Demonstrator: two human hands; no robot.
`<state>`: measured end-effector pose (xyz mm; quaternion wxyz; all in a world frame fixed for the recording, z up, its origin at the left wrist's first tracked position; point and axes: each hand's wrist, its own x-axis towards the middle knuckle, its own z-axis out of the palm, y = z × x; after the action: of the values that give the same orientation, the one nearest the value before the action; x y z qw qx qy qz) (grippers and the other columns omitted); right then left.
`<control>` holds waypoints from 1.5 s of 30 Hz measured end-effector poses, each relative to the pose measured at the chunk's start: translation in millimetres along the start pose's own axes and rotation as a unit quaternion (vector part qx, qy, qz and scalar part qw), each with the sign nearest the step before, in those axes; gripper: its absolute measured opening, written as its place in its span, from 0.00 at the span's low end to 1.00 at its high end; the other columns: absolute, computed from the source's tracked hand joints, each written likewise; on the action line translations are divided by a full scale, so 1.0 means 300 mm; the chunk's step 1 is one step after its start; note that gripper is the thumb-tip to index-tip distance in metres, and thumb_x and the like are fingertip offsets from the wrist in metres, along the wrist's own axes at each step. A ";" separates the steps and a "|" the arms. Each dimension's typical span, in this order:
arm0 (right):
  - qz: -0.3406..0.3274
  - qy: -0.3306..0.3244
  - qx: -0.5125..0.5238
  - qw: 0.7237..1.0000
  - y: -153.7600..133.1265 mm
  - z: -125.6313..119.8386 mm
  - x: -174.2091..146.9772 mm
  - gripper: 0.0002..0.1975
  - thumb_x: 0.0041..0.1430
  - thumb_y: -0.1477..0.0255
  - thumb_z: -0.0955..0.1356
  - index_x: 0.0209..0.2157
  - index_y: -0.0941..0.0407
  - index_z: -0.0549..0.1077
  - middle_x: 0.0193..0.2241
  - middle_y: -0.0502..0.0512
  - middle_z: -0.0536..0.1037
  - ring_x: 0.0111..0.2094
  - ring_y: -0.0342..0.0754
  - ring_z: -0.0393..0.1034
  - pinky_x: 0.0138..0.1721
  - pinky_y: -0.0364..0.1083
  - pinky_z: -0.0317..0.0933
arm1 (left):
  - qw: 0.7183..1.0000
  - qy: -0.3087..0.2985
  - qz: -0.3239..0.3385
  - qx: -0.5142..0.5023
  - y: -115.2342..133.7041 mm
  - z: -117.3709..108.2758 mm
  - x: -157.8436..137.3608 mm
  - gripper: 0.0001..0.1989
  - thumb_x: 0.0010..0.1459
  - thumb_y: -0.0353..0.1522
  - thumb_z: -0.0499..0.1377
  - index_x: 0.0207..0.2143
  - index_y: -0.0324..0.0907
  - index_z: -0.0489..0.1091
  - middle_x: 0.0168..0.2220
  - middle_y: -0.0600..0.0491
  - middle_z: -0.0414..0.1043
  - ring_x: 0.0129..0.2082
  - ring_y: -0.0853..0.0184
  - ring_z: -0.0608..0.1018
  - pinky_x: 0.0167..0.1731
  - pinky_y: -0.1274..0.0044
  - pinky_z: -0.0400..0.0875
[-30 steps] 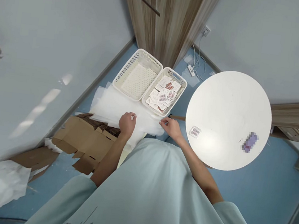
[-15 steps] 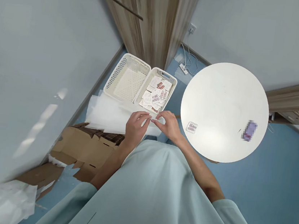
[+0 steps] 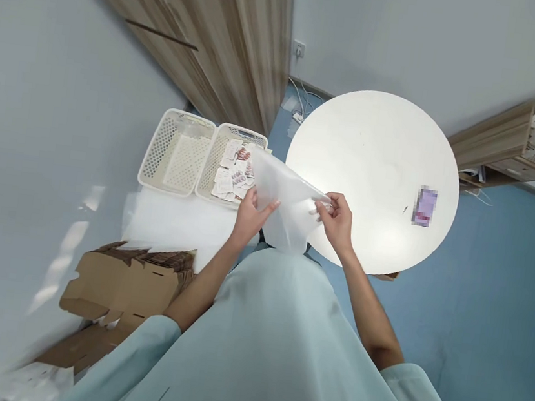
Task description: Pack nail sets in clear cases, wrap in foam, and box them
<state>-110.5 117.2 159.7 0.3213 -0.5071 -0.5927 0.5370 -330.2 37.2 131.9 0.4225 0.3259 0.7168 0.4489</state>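
A thin translucent plastic sheet [image 3: 283, 192] is held up between my two hands, in front of my body. My left hand [image 3: 250, 214] grips its left side, thumb on top. The right hand [image 3: 337, 219] pinches its upper right edge with closed fingers, over the near left rim of the round white table [image 3: 375, 155]. Behind the sheet's left corner stands a white basket [image 3: 209, 170] of small cards with nail-shaped pieces [image 3: 239, 171]. The sheet and my right hand cover the spot where a small clear pack lay on the table.
Left of the card basket stands a second white basket [image 3: 148, 160]. Below them lies a stack of translucent sheets [image 3: 172, 221], with flat cardboard boxes [image 3: 125, 281] nearer. A pixelated purple object [image 3: 425, 207] lies on the table. A wooden cabinet [image 3: 229, 39] rises behind the baskets.
My hands have moved apart and the sheet now spreads between them, its corner raised. The view has swung right. The small clear pack on the table is no longer visible.
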 end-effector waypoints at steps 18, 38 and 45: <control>-0.054 0.041 0.042 0.997 0.197 -0.646 0.152 0.24 0.65 0.51 0.72 0.59 0.42 0.77 0.70 0.56 0.67 0.43 0.50 0.81 0.41 0.52 0.79 | 0.989 -0.134 0.025 0.050 0.110 0.566 0.074 0.38 0.57 0.38 0.65 0.69 0.42 0.65 0.51 0.49 0.80 0.44 0.63 0.81 0.47 0.71 0.79; 0.126 0.074 -0.070 0.987 0.590 -0.576 0.340 0.28 0.60 0.62 0.72 0.61 0.54 0.73 0.62 0.62 0.75 0.42 0.46 0.74 0.55 0.51 0.71 | 0.970 -0.095 -0.111 0.192 -0.175 0.655 0.230 0.28 0.58 0.38 0.67 0.60 0.39 0.73 0.46 0.45 0.81 0.40 0.60 0.82 0.45 0.69 0.76; 0.144 0.089 -0.112 0.979 0.649 -0.525 0.307 0.43 0.59 0.61 0.72 0.72 0.57 0.58 0.56 0.62 0.77 0.40 0.47 0.75 0.51 0.50 0.71 | 0.956 -0.071 -0.121 0.259 -0.207 0.651 0.228 0.25 0.60 0.37 0.67 0.59 0.42 0.74 0.46 0.47 0.80 0.44 0.58 0.82 0.48 0.69 0.74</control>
<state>59.3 235.4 -8.5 0.2334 -0.6659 -0.5387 0.4604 -189.7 143.2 6.4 0.4243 0.3662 0.8107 0.1692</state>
